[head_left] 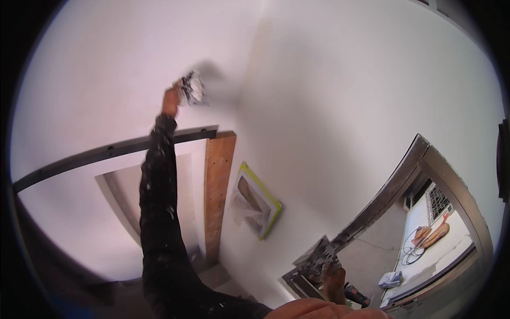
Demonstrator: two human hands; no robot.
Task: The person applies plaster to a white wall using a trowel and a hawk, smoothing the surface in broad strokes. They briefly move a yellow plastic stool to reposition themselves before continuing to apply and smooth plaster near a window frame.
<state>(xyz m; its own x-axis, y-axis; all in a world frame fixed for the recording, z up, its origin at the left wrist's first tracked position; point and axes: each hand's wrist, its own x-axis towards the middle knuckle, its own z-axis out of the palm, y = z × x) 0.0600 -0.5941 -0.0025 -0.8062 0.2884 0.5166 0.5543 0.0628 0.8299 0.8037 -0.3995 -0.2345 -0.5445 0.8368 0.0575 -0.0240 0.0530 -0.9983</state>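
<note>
My left arm, in a black sleeve flecked with white, reaches up to the white wall. The left hand (171, 100) is closed around a plaster-smeared metal filling knife (194, 87), which is blurred and close to the wall. A dark shadow falls beside it. Low on the right, my right hand (333, 276) grips a broad grey metal plate (316, 256) smeared with filler, apparently a second filling knife or a hawk. Its handle is hidden by the hand. The plate is near the lower left corner of a metal window frame (474, 217).
A dark rail (106, 152) crosses the left, ending near an upright wooden board (218, 194). On the wall hangs a plastic-covered panel with a lime-green edge (267, 211). Through the frame appear an orange-brown object (436, 235), a dark cable (409, 254) and a bluish-white crumpled bundle (390, 279).
</note>
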